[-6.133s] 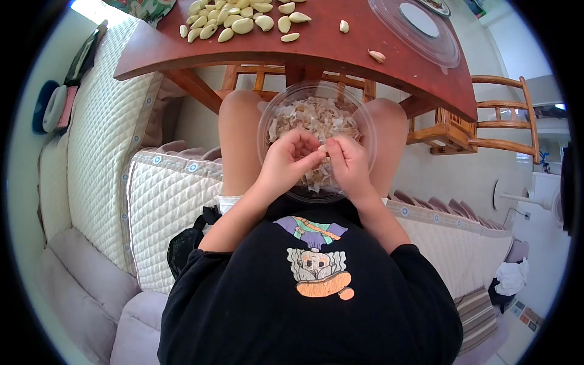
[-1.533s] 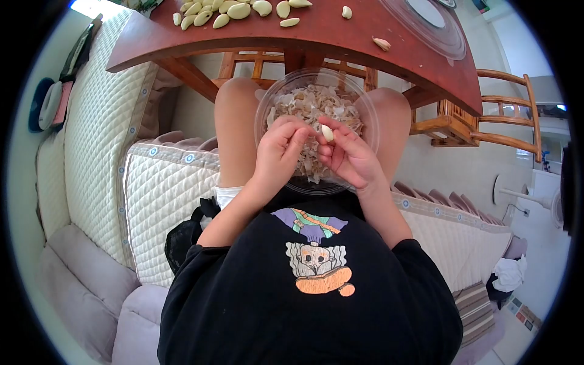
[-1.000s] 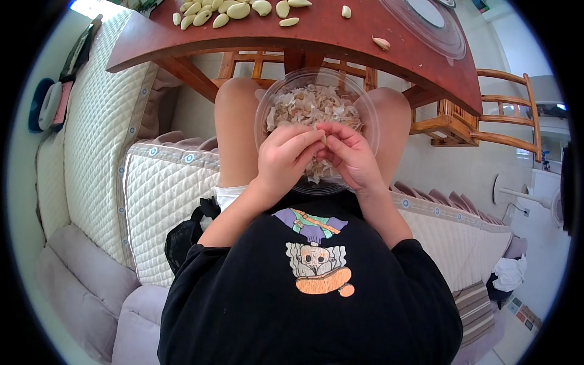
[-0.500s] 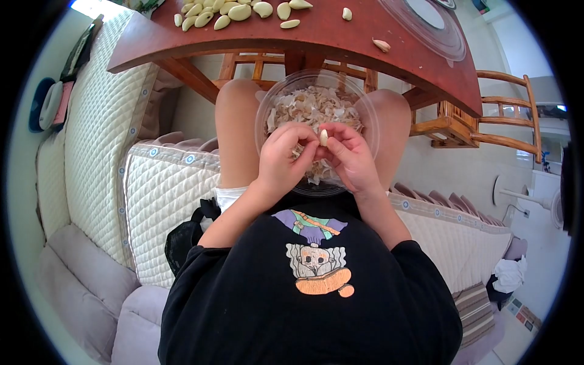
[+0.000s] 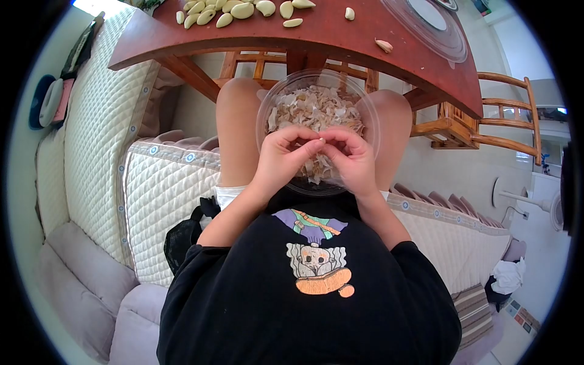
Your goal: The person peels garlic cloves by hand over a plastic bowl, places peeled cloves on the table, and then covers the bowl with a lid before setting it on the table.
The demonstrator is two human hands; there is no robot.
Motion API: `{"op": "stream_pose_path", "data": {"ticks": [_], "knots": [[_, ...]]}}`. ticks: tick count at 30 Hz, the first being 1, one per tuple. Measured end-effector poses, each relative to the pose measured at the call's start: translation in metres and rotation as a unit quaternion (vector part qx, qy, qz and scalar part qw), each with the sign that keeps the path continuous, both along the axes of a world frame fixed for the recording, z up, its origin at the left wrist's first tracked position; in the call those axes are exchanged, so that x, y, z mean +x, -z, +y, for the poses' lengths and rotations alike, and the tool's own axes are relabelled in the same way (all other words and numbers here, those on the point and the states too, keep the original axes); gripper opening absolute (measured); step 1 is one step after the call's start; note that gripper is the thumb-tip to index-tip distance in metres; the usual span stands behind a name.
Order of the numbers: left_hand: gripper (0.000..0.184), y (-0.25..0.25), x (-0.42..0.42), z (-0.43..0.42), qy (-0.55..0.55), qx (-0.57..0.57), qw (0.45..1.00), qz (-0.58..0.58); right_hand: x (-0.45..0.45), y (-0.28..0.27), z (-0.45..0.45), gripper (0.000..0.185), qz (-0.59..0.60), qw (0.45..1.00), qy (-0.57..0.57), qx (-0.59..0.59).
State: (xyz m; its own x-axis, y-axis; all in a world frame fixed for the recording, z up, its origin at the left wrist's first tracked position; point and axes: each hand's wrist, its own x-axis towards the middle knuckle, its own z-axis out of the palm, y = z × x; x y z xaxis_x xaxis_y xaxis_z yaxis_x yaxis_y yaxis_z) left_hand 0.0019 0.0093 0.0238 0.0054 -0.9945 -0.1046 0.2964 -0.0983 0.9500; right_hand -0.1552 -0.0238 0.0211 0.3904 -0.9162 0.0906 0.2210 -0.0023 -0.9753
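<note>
Over a clear plastic tub (image 5: 263, 115) full of papery garlic skins (image 5: 316, 106), my two hands meet at the fingertips. My left hand (image 5: 288, 157) is closed in a pinch, thumb against forefinger. My right hand (image 5: 351, 159) pinches from the other side. Between the fingertips shows a small pale bit of a garlic clove (image 5: 321, 140); the rest of it is hidden by the fingers. The tub rests between my thighs, below the table edge.
On the red-brown wooden table (image 5: 340, 33) lie several peeled garlic cloves (image 5: 242, 10), one unpeeled clove (image 5: 384, 45) and a clear plastic lid (image 5: 447, 36). A wooden chair (image 5: 456, 125) stands at the right. Quilted sofa covers (image 5: 167, 201) lie on both sides of me.
My left fingertips have closed in on the clove that my right hand was holding up. The clove is now mostly covered, and both thumbs point together.
</note>
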Motion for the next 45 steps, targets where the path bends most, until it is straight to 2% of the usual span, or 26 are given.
{"op": "stream_pose_path", "data": {"ticks": [6,8,11,18,23,26,30,33,36,39,42,45], "knots": [[0.008,0.0,0.001,-0.001,0.003,-0.024,1.0,0.018,-0.002,0.004,-0.001,0.017,-0.068,0.995,-0.028,0.069],[0.007,-0.001,0.002,-0.001,0.003,-0.041,0.999,-0.009,-0.002,0.005,-0.002,0.018,-0.103,0.991,-0.034,0.074],[0.006,-0.005,0.001,-0.001,-0.005,-0.038,0.999,-0.034,-0.002,0.007,-0.002,0.018,-0.108,0.992,-0.03,0.056],[0.007,-0.006,-0.001,0.0,-0.013,-0.019,0.998,-0.063,-0.006,0.01,-0.004,0.017,-0.089,0.99,-0.033,0.105],[0.009,-0.007,0.001,-0.001,-0.015,-0.083,0.985,-0.151,-0.007,0.009,-0.004,0.017,0.012,0.998,-0.009,0.054],[0.008,-0.006,0.005,-0.002,-0.009,-0.119,0.972,-0.2,-0.007,0.008,-0.006,0.017,0.018,1.0,-0.012,0.001],[0.003,-0.012,0.007,-0.003,-0.015,-0.182,0.922,-0.342,-0.008,0.006,-0.005,0.016,0.016,0.999,-0.014,0.034],[0.003,-0.015,0.008,-0.006,-0.01,-0.208,0.893,-0.398,-0.009,0.007,-0.004,0.016,0.01,0.997,-0.02,0.08],[0.003,-0.006,0.003,-0.004,0.01,-0.062,0.962,-0.264,-0.008,0.007,-0.005,0.016,-0.037,0.992,-0.03,0.114],[0.006,0.0,0.003,-0.003,0.021,0.018,0.996,-0.083,-0.009,0.01,-0.008,0.016,-0.076,0.988,-0.04,0.128],[0.008,-0.009,0.002,-0.002,0.013,-0.039,0.994,-0.104,-0.008,0.01,-0.008,0.016,-0.051,0.993,-0.029,0.104],[0.01,-0.012,0.005,-0.002,0.013,-0.083,0.978,-0.19,-0.009,0.009,-0.008,0.015,0.003,0.998,-0.022,0.065]]}}
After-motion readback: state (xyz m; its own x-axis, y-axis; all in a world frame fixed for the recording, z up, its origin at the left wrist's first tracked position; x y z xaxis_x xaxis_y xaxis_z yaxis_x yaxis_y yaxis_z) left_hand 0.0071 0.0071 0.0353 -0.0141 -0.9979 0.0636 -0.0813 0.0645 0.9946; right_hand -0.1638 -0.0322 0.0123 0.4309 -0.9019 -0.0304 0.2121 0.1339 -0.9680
